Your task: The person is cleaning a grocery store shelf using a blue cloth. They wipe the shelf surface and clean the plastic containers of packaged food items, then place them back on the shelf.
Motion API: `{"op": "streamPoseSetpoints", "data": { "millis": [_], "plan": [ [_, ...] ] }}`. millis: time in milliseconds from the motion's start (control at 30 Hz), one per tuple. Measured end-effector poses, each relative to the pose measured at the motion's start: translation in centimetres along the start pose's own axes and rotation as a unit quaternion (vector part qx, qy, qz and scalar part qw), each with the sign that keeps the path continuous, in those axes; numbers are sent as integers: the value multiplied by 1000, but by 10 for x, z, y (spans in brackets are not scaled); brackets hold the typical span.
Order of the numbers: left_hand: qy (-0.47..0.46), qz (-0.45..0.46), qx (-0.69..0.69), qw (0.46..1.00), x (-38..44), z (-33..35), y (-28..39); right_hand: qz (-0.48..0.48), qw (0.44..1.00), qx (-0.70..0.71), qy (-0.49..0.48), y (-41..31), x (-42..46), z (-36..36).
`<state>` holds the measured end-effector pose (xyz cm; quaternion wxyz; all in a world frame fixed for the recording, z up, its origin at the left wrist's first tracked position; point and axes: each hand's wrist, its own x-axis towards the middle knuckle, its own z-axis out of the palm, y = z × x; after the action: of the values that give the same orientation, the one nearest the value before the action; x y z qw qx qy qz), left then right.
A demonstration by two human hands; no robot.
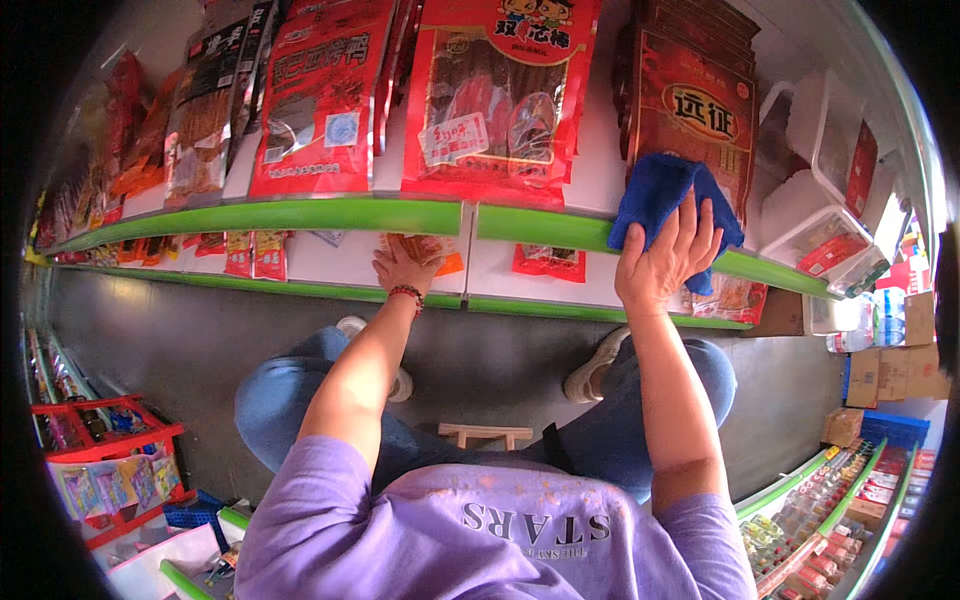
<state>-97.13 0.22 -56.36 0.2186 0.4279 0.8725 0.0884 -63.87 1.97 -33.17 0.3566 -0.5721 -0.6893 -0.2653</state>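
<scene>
My right hand [666,259] presses a folded blue cloth [658,196] against the green edge strip [546,227] of the upper shelf. Part of the cloth lies over the lower end of a dark red snack packet [701,97], and a corner dangles below the strip. Lower down, my left hand [407,268] rests with fingers spread on the bottom shelf. Its fingers touch or cover part of an orange-and-brown packet [448,264]. Large red snack bags [491,90] stand on the upper shelf between my arms.
Clear plastic tubs [814,232] stand at the upper shelf's right end. A low wooden stool [484,431] shows between my legs. Behind me are a red rack [112,442] on the left and shelves of bottles [810,495] on the right. Cardboard boxes [896,371] are stacked at far right.
</scene>
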Motion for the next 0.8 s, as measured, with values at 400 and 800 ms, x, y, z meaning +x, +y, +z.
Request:
{"op": "streamPoseSetpoints", "data": {
  "millis": [400, 800],
  "plan": [
    [-12, 137, 67, 988, 6, 23, -1, -17, 1000, -11, 22, 2, -1, 2],
    [40, 158, 28, 986, 36, 3, 3, -28, 999, -21, 24, 4, 0, 4]
  ]
}}
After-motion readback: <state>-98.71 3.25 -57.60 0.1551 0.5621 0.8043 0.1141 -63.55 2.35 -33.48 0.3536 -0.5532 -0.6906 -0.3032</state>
